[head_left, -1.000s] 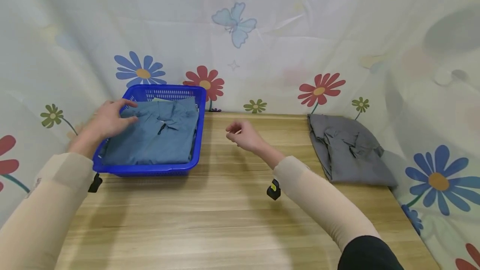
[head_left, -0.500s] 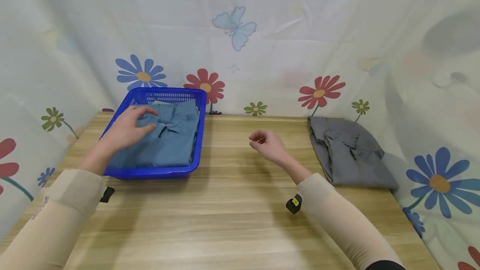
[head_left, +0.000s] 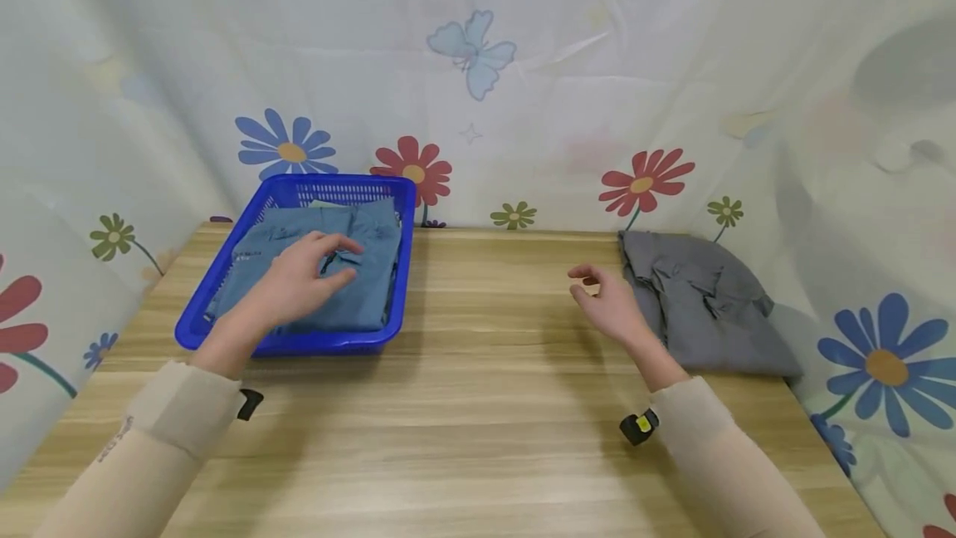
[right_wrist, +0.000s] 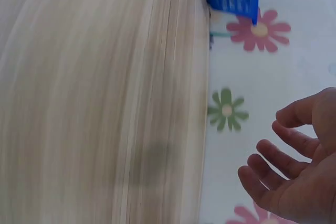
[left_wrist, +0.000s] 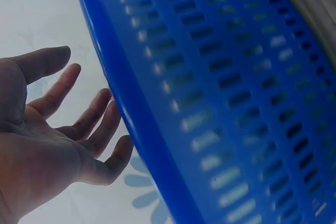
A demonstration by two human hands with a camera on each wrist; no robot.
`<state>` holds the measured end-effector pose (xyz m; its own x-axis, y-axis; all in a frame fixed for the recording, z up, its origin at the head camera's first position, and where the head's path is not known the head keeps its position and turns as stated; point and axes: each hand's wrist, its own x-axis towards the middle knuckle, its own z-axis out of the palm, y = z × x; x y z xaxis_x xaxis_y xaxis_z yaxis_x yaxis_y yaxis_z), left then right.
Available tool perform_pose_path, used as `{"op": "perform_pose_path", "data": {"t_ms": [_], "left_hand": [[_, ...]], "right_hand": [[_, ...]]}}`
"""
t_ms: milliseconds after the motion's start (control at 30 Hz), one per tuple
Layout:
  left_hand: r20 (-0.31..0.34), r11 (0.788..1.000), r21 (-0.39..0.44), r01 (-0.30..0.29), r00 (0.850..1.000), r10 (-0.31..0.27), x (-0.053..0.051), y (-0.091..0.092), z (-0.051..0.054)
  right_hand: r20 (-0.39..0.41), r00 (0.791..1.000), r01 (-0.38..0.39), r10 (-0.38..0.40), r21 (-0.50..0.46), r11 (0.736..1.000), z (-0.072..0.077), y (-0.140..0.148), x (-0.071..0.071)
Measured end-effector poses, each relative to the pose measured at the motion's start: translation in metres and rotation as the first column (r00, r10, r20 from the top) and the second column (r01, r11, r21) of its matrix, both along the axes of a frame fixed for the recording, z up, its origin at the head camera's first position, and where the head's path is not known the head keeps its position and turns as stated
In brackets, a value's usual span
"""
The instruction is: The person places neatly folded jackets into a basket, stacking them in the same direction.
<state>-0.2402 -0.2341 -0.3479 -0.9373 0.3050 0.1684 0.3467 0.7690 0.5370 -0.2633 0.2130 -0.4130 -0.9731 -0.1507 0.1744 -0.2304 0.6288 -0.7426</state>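
Note:
In the head view my left hand [head_left: 302, 276] hovers over a blue plastic basket [head_left: 407, 272], fingers loosely bent and holding nothing. Folded blue-grey clothing [head_left: 366, 297] lies in the basket, partly hidden by that hand. The left wrist view has the hand [left_wrist: 63, 135] with its fingers spread beside the slotted basket side [left_wrist: 205, 93]. My right hand [head_left: 608, 305] is above the table, left of a folded dark grey garment [head_left: 717, 314], with nothing in its grasp. Its relaxed fingers also appear in the right wrist view, where the right hand [right_wrist: 294, 166] is apart from everything.
The wooden table [head_left: 478, 422] runs up to a hanging cloth [head_left: 538, 148] printed with flowers and a butterfly. The basket stands at the back left and the grey garment at the back right. Small black cameras hang at both wrists.
My left hand has moved right, from the basket's left rim to over the clothing. My right hand has moved right, closer to the grey garment. Basket and garments stay put.

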Motion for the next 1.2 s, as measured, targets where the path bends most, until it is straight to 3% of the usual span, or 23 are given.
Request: {"op": "perform_pose_path", "data": {"t_ms": [100, 267, 400, 600, 800, 867, 1000, 1200], "left_hand": [[-0.019, 1.000, 0.007, 0.015, 1.000, -0.015, 0.005, 0.009, -0.004], [-0.038, 0.999, 0.003, 0.036, 0.999, -0.036, 0.011, 0.021, -0.008], [-0.038, 0.998, 0.015, 0.053, 0.998, -0.053, 0.015, 0.031, -0.010], [-0.089, 0.990, 0.117, 0.077, 0.994, -0.067, 0.017, 0.045, -0.018], [-0.178, 0.968, 0.206, 0.140, 0.979, -0.103, 0.020, 0.062, -0.021], [-0.205, 0.963, 0.214, 0.165, 0.971, -0.121, 0.022, 0.067, -0.022], [-0.233, 0.951, 0.220, 0.216, 0.959, -0.163, 0.025, 0.076, -0.024], [-0.217, 0.918, 0.253, 0.305, 0.943, -0.254, 0.028, 0.089, -0.027]], "right_hand": [[-0.053, 0.996, 0.069, -0.066, 0.066, 0.995, 0.001, 0.019, 0.002], [-0.173, 0.974, 0.165, -0.149, 0.083, 0.983, 0.003, 0.050, 0.000], [-0.187, 0.954, 0.254, -0.236, 0.079, 0.964, 0.003, 0.076, -0.007], [-0.129, 0.935, 0.345, -0.331, 0.112, 0.932, 0.000, 0.114, -0.019], [-0.084, 0.910, 0.414, -0.406, 0.243, 0.877, -0.007, 0.143, -0.028], [-0.022, 0.909, 0.403, -0.417, 0.307, 0.862, -0.009, 0.149, -0.030], [0.123, 0.905, 0.331, -0.407, 0.395, 0.857, -0.015, 0.154, -0.030], [0.209, 0.901, 0.260, -0.380, 0.441, 0.859, -0.025, 0.155, -0.033]]}}
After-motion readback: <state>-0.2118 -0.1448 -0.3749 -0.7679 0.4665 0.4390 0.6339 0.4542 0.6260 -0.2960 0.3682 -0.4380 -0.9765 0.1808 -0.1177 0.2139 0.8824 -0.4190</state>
